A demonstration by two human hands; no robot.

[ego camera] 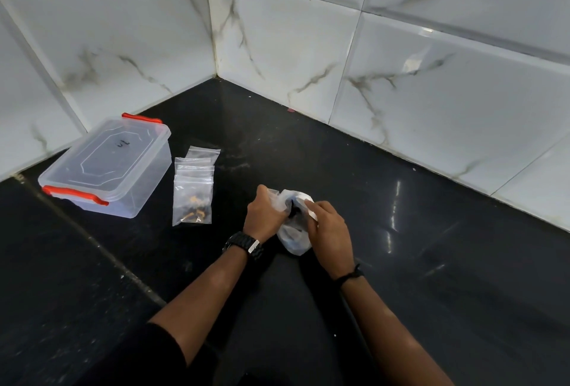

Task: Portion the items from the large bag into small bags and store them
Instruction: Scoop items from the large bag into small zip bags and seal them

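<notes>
Head view, the only one. Black stone counter point(401, 262) in a corner of white marbled wall tiles point(308, 46).

Large bag point(293, 237): whitish thin plastic, standing on the counter between both hands, mouth uppermost and pointing away from the person. Dark contents show through the opening; what they are cannot be made out.

Left hand point(264, 216): fingers curled round the left edge of the bag's mouth, gripping the film. Watch point(243, 245) on that wrist.

Right hand point(328, 227): fingers and thumb pinching the right edge of the mouth, a fold of white plastic showing above the knuckles. Dark band point(350, 274) on that wrist.

Judgement: the mouth is being held or pulled apart, so the step in hand is getting at the contents.

Small bags point(194, 170): a loose stack of clear zip bags lying flat, well left of the hands and slightly farther off, long axes running away from the person. The nearest, filled small bag point(192, 207), holds a few yellowish and dark pieces (too small to identify).

Storage box point(106, 166): clear, lid on, red clasps, left of the stack.

Key relation: empty bags lie to the left of the grip, so the left hand is nearer; it would have to release the mouth to fetch one while the right keeps the large bag upright.
</notes>
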